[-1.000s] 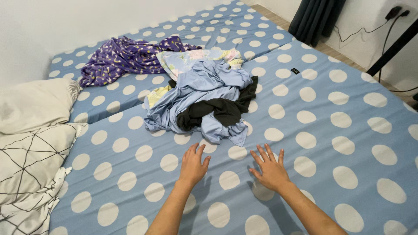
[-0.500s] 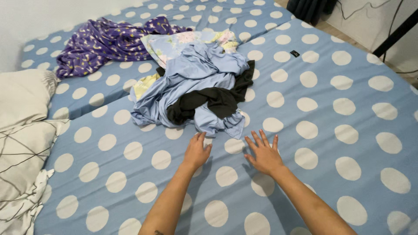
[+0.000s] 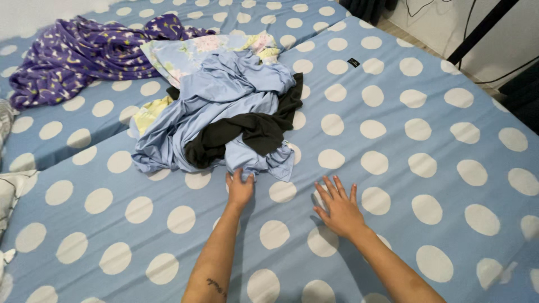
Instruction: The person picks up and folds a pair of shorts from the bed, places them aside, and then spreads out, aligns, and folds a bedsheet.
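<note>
On the polka-dot bedsheet [image 3: 426, 140], blue with white spots, both my bare hands are stretched forward. My left hand [image 3: 240, 188] has its fingers closing on the near hem of the light blue garment [image 3: 224, 106], right where the cloth spills lowest toward me; I can't tell whether the pinch is fully shut, because the fingertips are hidden in the folds. My right hand [image 3: 337, 207] lies flat on the sheet with fingers spread apart, holding nothing, just beside the pile's right corner but not touching it.

I count 1 heap of clothes ahead of me, and in it at least 3 pieces: the light blue garment on top, 1 dark garment [image 3: 252, 132] twisted through its middle, and 1 pale floral piece [image 3: 179, 53] showing behind and to the left. Well apart from the heap, at the upper left, lies 1 purple patterned cloth [image 3: 73, 53]. A seam runs between 2 mattresses, passing under the heap's left side. 1 pillow edge [image 3: 8, 193] peeks in at the left border.

Open sheet stretches wide to my right and toward me. The bed's far right edge meets the floor by 1 dark slanted bar [image 3: 477, 31] and a cable [image 3: 508, 73].
</note>
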